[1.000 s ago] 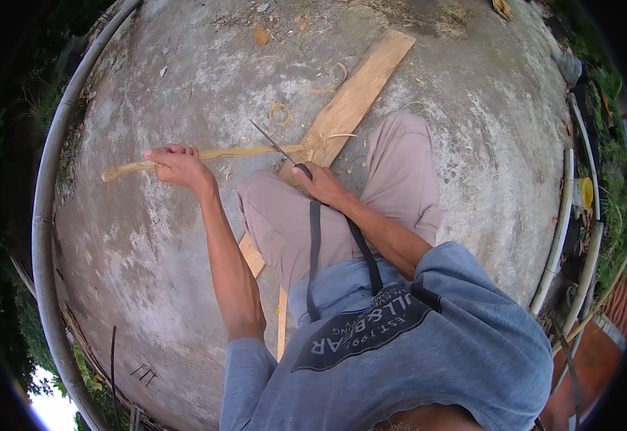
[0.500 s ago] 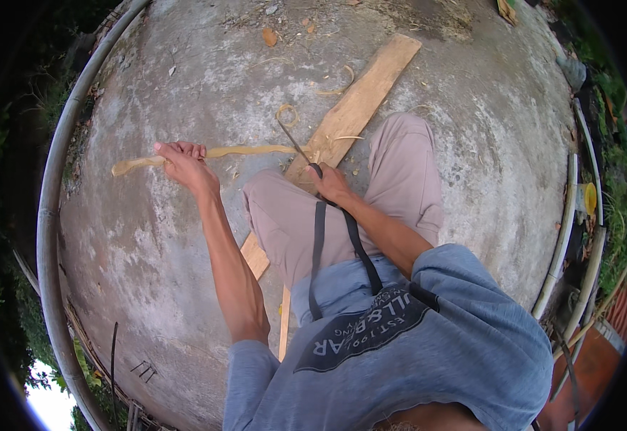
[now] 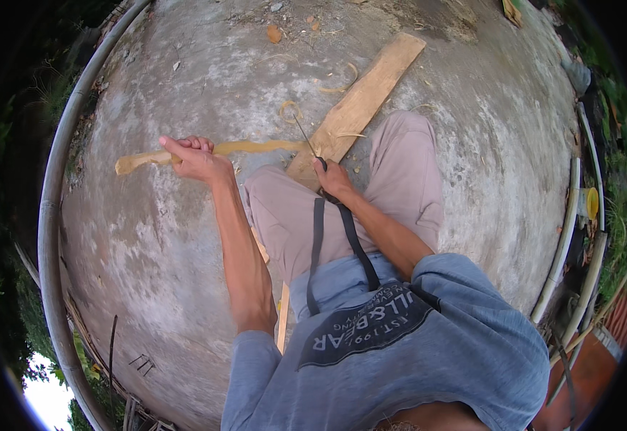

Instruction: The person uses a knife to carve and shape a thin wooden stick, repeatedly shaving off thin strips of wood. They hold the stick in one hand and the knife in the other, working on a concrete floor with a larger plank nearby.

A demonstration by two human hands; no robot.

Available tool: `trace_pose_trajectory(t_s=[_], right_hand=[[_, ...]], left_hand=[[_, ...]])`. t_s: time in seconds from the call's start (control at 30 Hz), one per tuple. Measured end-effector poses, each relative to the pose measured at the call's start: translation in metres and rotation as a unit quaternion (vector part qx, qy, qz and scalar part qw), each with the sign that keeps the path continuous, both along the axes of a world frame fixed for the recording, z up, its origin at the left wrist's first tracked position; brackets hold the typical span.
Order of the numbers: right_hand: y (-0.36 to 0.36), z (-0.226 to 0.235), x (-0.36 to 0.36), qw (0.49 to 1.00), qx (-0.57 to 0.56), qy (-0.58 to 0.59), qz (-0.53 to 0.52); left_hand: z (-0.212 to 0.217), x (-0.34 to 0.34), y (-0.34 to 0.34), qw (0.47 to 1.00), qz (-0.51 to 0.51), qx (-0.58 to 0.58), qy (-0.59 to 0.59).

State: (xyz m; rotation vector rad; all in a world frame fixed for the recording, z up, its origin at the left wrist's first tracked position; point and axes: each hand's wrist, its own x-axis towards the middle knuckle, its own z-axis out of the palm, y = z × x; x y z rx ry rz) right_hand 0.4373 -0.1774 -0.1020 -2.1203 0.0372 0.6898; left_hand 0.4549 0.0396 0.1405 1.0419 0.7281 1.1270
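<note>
My left hand [image 3: 200,159] is closed around a long, flat yellowish strip [image 3: 259,146] that looks like bamboo or wood. The strip's thicker end sticks out left of the fist, and its other end reaches the blade. In my right hand [image 3: 336,179], fingers are wrapped round the dark handle of a knife [image 3: 305,135], its thin blade pointing up and away to the left. The strip's right end meets the blade over a wooden plank [image 3: 378,86] that slants across the ground between my knees. Whether the edge is in the strip is too small to tell.
Curled shavings [image 3: 344,77] lie on the concrete ground [image 3: 163,230] beside the plank. Dry leaves [image 3: 274,34] are farther off. A long pole [image 3: 49,230] curves along the left side; more poles [image 3: 563,244] and a yellow container [image 3: 591,204] stand at the right.
My left hand has shifted a little to the right with the strip. The knife's blade has tilted more upright, its tip moving right.
</note>
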Motion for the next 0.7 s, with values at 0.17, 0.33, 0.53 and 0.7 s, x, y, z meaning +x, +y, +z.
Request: trace_pose_trajectory(t_s=[0.17, 0.33, 0.53, 0.7], right_hand=[[-0.006, -0.017, 0.010, 0.955, 0.159, 0.217, -0.126], [-0.004, -0.025, 0.013, 0.941, 0.190, 0.232, -0.155], [-0.001, -0.030, 0.015, 0.955, 0.114, 0.220, -0.161], [0.016, -0.008, 0.000, 0.961, 0.127, 0.210, -0.125]], left_hand=[[-0.001, 0.000, -0.006, 0.998, 0.026, 0.046, 0.035], [-0.001, -0.016, 0.032, 0.939, -0.339, 0.052, 0.002], [0.034, -0.031, 0.011, 0.952, -0.305, 0.017, 0.023], [0.044, -0.062, 0.046, 0.980, -0.183, 0.033, -0.075]])
